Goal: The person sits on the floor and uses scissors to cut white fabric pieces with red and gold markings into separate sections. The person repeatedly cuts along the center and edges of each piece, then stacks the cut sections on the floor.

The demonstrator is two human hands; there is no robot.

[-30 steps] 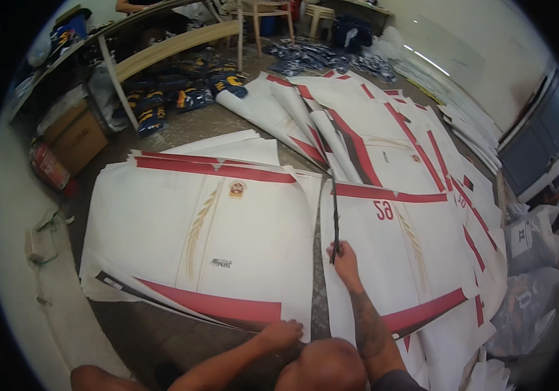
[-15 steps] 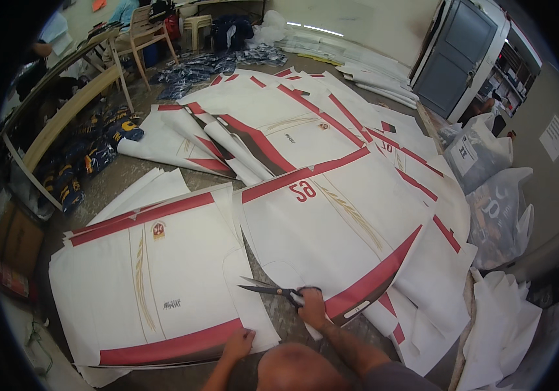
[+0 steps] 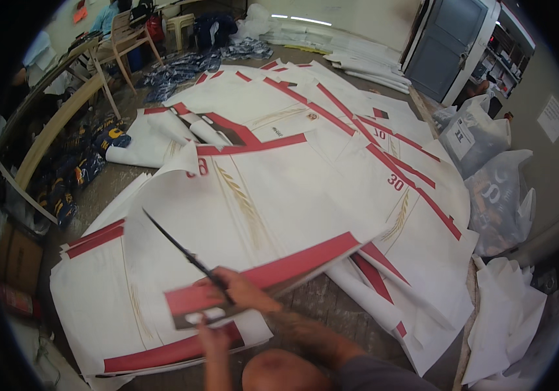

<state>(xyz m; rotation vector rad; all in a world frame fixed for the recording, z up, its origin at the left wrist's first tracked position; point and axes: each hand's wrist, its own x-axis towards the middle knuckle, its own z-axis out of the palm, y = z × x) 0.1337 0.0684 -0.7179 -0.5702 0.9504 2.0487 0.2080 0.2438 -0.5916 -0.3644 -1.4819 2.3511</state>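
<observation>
Black-handled scissors [image 3: 174, 240] are in my right hand [image 3: 243, 291], their blades together and pointing up and left above the sheets. Beneath them lies a large white printed sheet [image 3: 286, 202] with red bands and a gold wheat-like motif, its left edge curling up. My left hand [image 3: 213, 342] pinches the near left corner of this sheet, at its red and dark band. The right fingers are close to the same band; whether they also grip it I cannot tell. Partly covered by it is another white sheet [image 3: 90, 300] with a red band, at the lower left.
More printed sheets [image 3: 416, 215] overlap across the floor to the right and behind. Clear plastic bags [image 3: 504, 202] stand along the right side. Dark folded garments [image 3: 90, 156] lie beside a wooden table frame [image 3: 64, 124]. A chair [image 3: 126, 39] and grey door [image 3: 445, 49] are farther back.
The printed sheet has shifted left over the lower-left sheet, uncovering another at the right. The scissors have closed and swung to point up-left. My left hand now pinches the moved sheet's corner.
</observation>
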